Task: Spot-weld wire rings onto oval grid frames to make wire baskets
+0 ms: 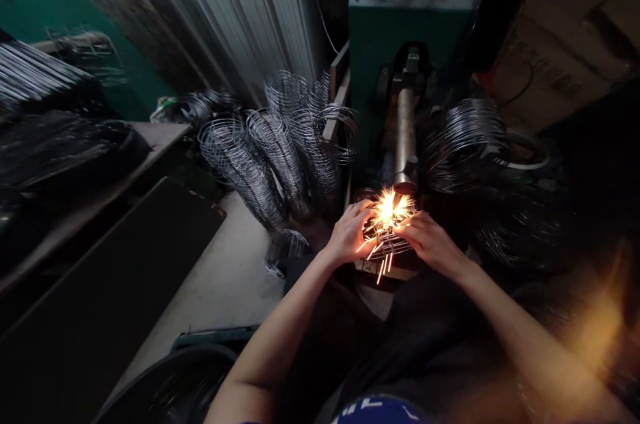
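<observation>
My left hand [349,235] and my right hand [431,241] are at opposite sides of a round wire frame [395,246], their fingers closed on its wires. Bright sparks [390,209] burst between my fingertips and hide part of the frame, with streaks falling below it. Directly above the sparks is the cylindrical upper arm [405,137] of a green welding machine [370,34]. The lower contact point is lost in the glare.
Stacked wire frames [245,167] stand left of the machine. Coiled wire rings [463,144] hang or lie to its right, beside cardboard boxes [555,51]. A bench [165,137] is at the left, and a dark round tub [165,384] sits at lower left.
</observation>
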A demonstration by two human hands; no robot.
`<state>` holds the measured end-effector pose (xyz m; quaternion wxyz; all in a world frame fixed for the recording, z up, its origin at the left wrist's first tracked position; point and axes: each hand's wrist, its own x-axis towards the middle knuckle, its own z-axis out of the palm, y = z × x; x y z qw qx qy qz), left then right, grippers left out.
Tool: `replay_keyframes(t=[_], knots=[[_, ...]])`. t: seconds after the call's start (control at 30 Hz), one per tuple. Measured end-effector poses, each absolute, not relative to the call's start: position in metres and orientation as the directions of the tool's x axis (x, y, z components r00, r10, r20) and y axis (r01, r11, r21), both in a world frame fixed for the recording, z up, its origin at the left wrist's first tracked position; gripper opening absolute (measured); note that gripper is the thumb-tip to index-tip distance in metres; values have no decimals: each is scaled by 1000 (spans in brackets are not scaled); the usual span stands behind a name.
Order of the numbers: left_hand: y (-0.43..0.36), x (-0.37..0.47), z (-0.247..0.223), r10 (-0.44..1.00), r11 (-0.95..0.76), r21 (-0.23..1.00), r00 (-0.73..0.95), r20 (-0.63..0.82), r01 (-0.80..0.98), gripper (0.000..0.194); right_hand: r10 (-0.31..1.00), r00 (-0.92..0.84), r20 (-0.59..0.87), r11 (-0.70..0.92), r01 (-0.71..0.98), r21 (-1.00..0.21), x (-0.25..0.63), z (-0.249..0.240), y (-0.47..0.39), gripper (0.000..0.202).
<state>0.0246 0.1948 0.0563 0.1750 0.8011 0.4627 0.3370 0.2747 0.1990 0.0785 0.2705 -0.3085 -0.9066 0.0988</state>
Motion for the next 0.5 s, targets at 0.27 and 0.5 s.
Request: replay_keyframes(t=[0.27,0.5], knots=[[214,24,62,868,-494,575,331,370,652,51,773,-403,490,616,664,-424,261,69,206,14],[227,23,69,873,-483,559,322,367,673,46,812,-287,508,558,639,-529,258,72,213,13]])
